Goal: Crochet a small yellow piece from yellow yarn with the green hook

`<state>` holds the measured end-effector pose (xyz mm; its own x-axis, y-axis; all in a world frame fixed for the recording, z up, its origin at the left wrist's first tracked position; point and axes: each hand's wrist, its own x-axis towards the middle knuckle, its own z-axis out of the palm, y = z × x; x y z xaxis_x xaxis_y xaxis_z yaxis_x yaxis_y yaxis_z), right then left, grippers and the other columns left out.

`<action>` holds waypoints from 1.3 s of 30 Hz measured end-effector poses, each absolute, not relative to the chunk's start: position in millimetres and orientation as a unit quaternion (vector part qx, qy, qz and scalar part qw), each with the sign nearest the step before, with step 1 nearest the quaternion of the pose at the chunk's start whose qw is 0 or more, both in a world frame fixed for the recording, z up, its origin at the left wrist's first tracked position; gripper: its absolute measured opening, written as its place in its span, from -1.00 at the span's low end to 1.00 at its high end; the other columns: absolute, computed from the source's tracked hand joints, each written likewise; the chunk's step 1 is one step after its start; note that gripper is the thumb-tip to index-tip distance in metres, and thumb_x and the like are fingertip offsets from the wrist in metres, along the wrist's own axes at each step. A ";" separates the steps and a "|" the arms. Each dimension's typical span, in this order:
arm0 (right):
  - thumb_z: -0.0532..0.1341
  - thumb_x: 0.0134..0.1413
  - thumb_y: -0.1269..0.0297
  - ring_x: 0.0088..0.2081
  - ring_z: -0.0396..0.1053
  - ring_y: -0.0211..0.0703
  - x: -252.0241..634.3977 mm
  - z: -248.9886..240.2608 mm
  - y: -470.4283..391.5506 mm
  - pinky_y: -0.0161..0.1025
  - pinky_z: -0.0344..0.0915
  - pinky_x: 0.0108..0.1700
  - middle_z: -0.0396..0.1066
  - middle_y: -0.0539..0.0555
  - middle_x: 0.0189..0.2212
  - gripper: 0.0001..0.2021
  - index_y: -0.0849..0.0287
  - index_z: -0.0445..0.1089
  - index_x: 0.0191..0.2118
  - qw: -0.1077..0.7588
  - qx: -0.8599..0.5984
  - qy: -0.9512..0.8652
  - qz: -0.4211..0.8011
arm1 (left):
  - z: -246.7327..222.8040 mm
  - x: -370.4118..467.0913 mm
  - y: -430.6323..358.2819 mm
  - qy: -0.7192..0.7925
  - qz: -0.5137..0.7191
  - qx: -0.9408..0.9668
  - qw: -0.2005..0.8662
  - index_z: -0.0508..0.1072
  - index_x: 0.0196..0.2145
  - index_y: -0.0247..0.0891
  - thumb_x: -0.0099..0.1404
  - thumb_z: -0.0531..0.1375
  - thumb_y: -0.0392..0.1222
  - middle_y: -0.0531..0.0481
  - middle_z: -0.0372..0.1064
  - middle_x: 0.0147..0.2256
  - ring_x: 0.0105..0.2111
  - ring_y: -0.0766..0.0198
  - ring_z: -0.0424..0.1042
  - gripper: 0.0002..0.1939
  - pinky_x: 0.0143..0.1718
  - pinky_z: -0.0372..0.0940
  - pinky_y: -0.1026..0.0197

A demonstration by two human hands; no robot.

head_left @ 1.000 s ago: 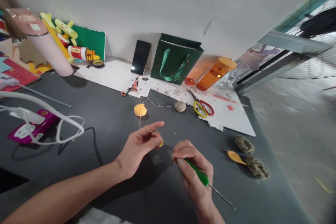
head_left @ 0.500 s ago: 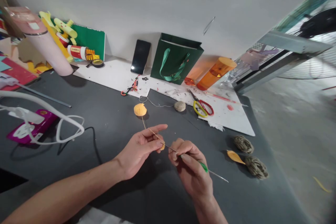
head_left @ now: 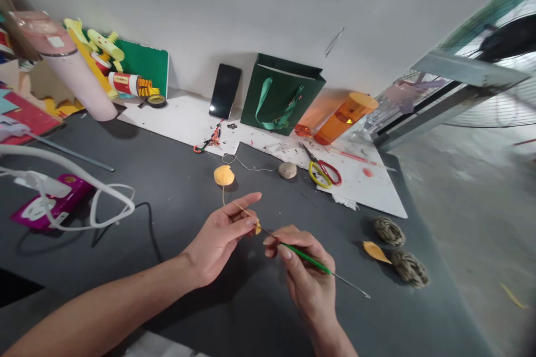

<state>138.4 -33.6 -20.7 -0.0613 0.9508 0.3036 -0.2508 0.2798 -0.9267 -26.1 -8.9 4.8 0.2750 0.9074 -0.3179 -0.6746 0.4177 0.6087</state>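
Observation:
My left hand (head_left: 226, 234) pinches a small yellow crochet piece (head_left: 257, 227) between thumb and fingers, its index finger stretched out with yellow yarn running over it. That strand leads back to a yellow yarn ball (head_left: 224, 175) on the table. In my right hand (head_left: 307, 268) is a green-handled crochet hook (head_left: 307, 257), held like a pen; its thin metal tip reaches to the yellow piece and its other metal end points down to the right. To the right lie a finished-looking yellow leaf shape (head_left: 376, 252) and two grey-brown yarn bundles (head_left: 389, 231).
Scissors (head_left: 322, 170) and a beige yarn ball (head_left: 287, 169) lie beyond my hands. Behind them stand a dark green gift bag (head_left: 280, 95), a phone (head_left: 225, 91) and an orange bottle (head_left: 345, 118). At left are a pink tumbler (head_left: 79, 81) and a purple power strip (head_left: 54, 201) with cables.
My right hand has shifted its grip and its fingers have opened somewhat, baring more of the green handle. My left hand has moved slightly up and left; the yarn now hangs more slackly from the ball.

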 end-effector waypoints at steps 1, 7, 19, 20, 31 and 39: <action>0.34 0.22 0.37 -0.35 0.53 -0.23 138.5 -20.6 -33.7 -0.31 0.50 -0.32 0.59 0.04 -0.30 -0.88 0.01 0.59 -0.19 0.602 -0.342 -0.536 0.483 | 4.6 -26.3 -8.8 0.324 0.509 0.180 0.777 0.66 -0.12 -0.16 -0.01 0.53 -0.18 0.15 0.34 -0.49 -0.43 0.40 0.27 -0.56 -0.24 0.13 0.22; 0.30 0.26 0.38 -0.24 0.61 -0.13 136.5 -19.0 -36.7 -0.26 0.53 -0.29 0.63 0.15 -0.10 -0.88 0.04 0.58 -0.16 0.609 -0.358 -0.554 0.440 | 2.9 -25.5 -8.7 0.320 0.511 0.182 0.777 0.66 -0.12 -0.14 -0.01 0.53 -0.18 0.14 0.37 -0.47 -0.42 0.40 0.28 -0.56 -0.23 0.14 0.23; 0.25 0.31 0.38 -0.29 0.62 -0.15 132.3 -16.3 -39.7 -0.22 0.53 -0.27 0.64 0.14 -0.10 -0.88 0.06 0.53 -0.13 0.628 -0.349 -0.563 0.409 | 4.3 -25.5 -8.7 0.331 0.514 0.173 0.772 0.66 -0.12 -0.14 -0.03 0.54 -0.18 0.15 0.37 -0.49 -0.42 0.41 0.31 -0.54 -0.23 0.18 0.25; 0.25 0.31 0.38 -0.30 0.62 -0.16 132.0 -16.3 -39.5 -0.23 0.53 -0.28 0.64 0.14 -0.09 -0.88 0.07 0.53 -0.14 0.629 -0.352 -0.561 0.408 | 4.3 -25.3 -8.8 0.330 0.514 0.172 0.772 0.66 -0.12 -0.14 -0.03 0.54 -0.18 0.15 0.37 -0.49 -0.42 0.41 0.31 -0.54 -0.23 0.18 0.25; 0.26 0.29 0.40 -0.33 0.63 -0.16 130.0 -14.0 -39.6 -0.29 0.51 -0.38 0.65 0.14 -0.12 -0.90 0.09 0.53 -0.17 0.632 -0.369 -0.553 0.398 | 4.7 -25.8 -8.9 0.324 0.514 0.178 0.774 0.66 -0.13 -0.13 -0.03 0.54 -0.17 0.15 0.38 -0.48 -0.41 0.41 0.31 -0.56 -0.23 0.17 0.25; 0.27 0.28 0.38 -0.36 0.62 -0.14 127.8 -11.7 -37.5 -0.29 0.50 -0.42 0.66 0.16 -0.16 -0.92 0.12 0.53 -0.19 0.639 -0.376 -0.547 0.390 | 4.1 -26.7 -9.3 0.325 0.518 0.174 0.772 0.65 -0.12 -0.17 0.01 0.52 -0.21 0.14 0.36 -0.48 -0.41 0.38 0.31 -0.57 -0.21 0.17 0.21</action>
<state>127.8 -37.5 -11.7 0.0978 0.9085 0.4062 -0.0865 0.4144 -0.9060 -26.7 -9.3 4.1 0.2537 0.9126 -0.3207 -0.6861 0.4034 0.6054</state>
